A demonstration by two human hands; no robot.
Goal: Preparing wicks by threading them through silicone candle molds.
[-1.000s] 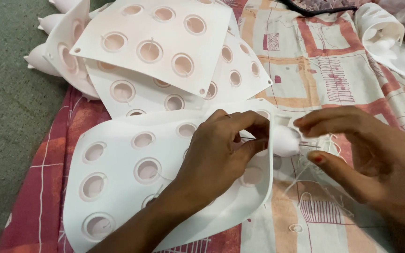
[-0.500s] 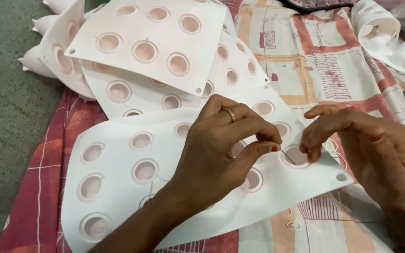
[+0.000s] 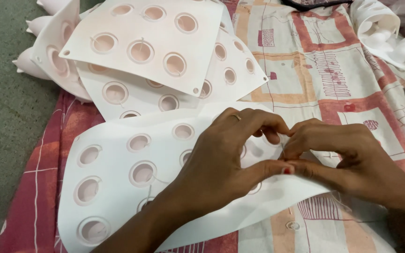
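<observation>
A white flexible sheet (image 3: 118, 154) with several round cup-shaped cavities lies on a patterned cloth in front of me. My left hand (image 3: 221, 159), with a ring on one finger, rests on the sheet's right part, fingers curled. My right hand (image 3: 338, 154) meets it from the right, fingertips touching the left fingertips over one cavity (image 3: 258, 152). Both hands pinch at a thin thread there. The cavity is mostly hidden under the fingers.
More white cavity sheets (image 3: 151, 42) are stacked at the upper left, partly over the cloth's edge. The red and beige patterned cloth (image 3: 333, 70) covers the surface. A white moulded piece (image 3: 380, 33) lies at the upper right. A grey-green floor (image 3: 1, 117) is at the left.
The sheet's right edge has been laid flatter and the small white cone seen earlier is gone from view. Both hands have closed together over one cavity.
</observation>
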